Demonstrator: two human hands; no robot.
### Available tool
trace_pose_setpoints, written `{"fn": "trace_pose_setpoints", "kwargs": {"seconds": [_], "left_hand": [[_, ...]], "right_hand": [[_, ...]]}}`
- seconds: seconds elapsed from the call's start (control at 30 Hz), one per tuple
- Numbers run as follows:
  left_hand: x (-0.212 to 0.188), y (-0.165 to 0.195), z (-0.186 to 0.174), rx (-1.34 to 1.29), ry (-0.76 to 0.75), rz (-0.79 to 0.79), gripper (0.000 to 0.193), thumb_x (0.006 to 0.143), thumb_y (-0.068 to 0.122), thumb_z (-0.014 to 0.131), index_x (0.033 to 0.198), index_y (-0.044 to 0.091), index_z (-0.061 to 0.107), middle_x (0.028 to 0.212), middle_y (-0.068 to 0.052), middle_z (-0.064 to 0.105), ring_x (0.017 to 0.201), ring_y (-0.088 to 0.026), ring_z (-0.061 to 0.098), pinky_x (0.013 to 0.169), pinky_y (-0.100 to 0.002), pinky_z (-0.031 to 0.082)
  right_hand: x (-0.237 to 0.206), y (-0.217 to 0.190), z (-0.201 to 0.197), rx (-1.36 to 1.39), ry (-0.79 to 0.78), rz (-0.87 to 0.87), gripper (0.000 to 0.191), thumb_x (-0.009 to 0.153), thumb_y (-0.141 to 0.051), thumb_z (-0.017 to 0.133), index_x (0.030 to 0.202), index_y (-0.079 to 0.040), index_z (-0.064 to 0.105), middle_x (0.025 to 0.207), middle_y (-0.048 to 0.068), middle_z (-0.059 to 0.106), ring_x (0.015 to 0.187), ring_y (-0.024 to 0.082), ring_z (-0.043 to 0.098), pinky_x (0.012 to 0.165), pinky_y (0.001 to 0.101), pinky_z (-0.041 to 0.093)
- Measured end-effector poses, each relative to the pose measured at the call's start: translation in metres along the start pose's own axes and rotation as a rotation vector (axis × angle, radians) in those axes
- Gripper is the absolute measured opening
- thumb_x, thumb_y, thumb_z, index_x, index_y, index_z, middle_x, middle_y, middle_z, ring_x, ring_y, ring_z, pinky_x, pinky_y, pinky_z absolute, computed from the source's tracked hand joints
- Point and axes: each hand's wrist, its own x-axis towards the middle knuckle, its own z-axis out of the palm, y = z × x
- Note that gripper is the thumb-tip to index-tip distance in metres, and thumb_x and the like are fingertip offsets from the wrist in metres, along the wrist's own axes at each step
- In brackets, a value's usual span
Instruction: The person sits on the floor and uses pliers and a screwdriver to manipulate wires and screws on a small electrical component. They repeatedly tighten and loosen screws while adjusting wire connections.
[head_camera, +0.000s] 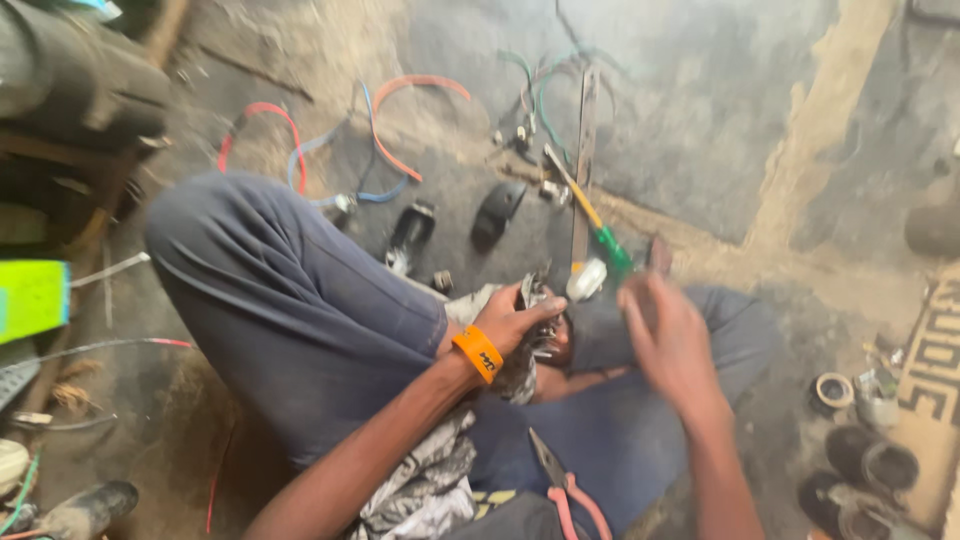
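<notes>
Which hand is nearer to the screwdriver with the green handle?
The right hand. It is just below the green-handled screwdriver, close to the handle end, though motion blur hides any contact. The left hand is further to the left, gripping a small dark part.

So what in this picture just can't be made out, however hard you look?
All in the head view:
- Right hand: motion-blurred, so its grip on the green-handled screwdriver is unclear.
- The small part in the left hand: mostly covered by the fingers and a patterned cloth.
- Pink-handled pliers: handles cut off by the bottom edge.
- Round items at lower right: dim, too small to identify.
</notes>
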Motion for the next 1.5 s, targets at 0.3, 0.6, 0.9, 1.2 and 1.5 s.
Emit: {"fn": "trace_pose_setpoints", "kwargs": {"seconds": [0.3, 0.6, 0.9, 1.2, 1.5], "left_hand": [[0.026, 0.026, -0.004, -0.117, 0.05, -0.011, 0.026, 0.092, 0.033, 0.073, 0.097, 0.009, 0.065, 0.074, -0.001, 0.065, 0.054, -0.01, 0.061, 0.048, -0.023, 0.048], [0.03, 0.009, -0.01, -0.157, -0.03, 0.011, 0.031, 0.094, 0.031, 0.07, 0.106, 0.002, 0.069, 0.08, -0.006, 0.07, 0.061, -0.015, 0.067, 0.056, -0.026, 0.054], [0.014, 0.02, -0.003, -0.054, -0.137, 0.018, 0.034, 0.097, 0.029, 0.067, 0.112, -0.002, 0.07, 0.084, -0.008, 0.072, 0.065, -0.013, 0.068, 0.057, -0.027, 0.056], [0.01, 0.025, 0.002, -0.021, -0.246, 0.039, 0.029, 0.099, 0.021, 0.067, 0.119, 0.001, 0.07, 0.083, -0.006, 0.07, 0.067, -0.011, 0.067, 0.059, -0.027, 0.057], [0.009, 0.017, 0.003, 0.12, -0.254, 0.13, 0.026, 0.098, 0.019, 0.069, 0.117, 0.002, 0.07, 0.082, -0.002, 0.068, 0.074, -0.007, 0.064, 0.064, -0.025, 0.053]], "right_hand": [[0.1, 0.068, 0.081, -0.191, -0.008, 0.03, 0.033, 0.095, -0.027, 0.068, 0.122, -0.009, 0.064, 0.118, 0.017, 0.067, 0.11, 0.04, 0.063, 0.088, 0.0508, 0.051], [-0.069, 0.014, -0.058, 0.262, -0.051, 0.251, 0.038, 0.092, -0.008, 0.069, 0.129, -0.003, 0.072, 0.093, 0.008, 0.078, 0.087, 0.01, 0.068, 0.08, 0.0234, 0.053], [-0.104, -0.014, -0.057, 0.394, -0.167, 0.482, 0.037, 0.085, -0.003, 0.074, 0.121, -0.001, 0.076, 0.102, 0.01, 0.082, 0.089, 0.01, 0.071, 0.078, 0.0257, 0.057], [-0.113, -0.003, -0.069, 0.281, -0.215, 0.425, 0.039, 0.083, -0.004, 0.074, 0.122, -0.004, 0.076, 0.1, 0.009, 0.078, 0.091, 0.009, 0.073, 0.08, 0.0248, 0.057], [-0.11, -0.002, -0.08, 0.246, -0.296, 0.519, 0.036, 0.087, -0.009, 0.077, 0.123, -0.006, 0.076, 0.099, 0.009, 0.079, 0.089, 0.01, 0.072, 0.078, 0.026, 0.058]]}}
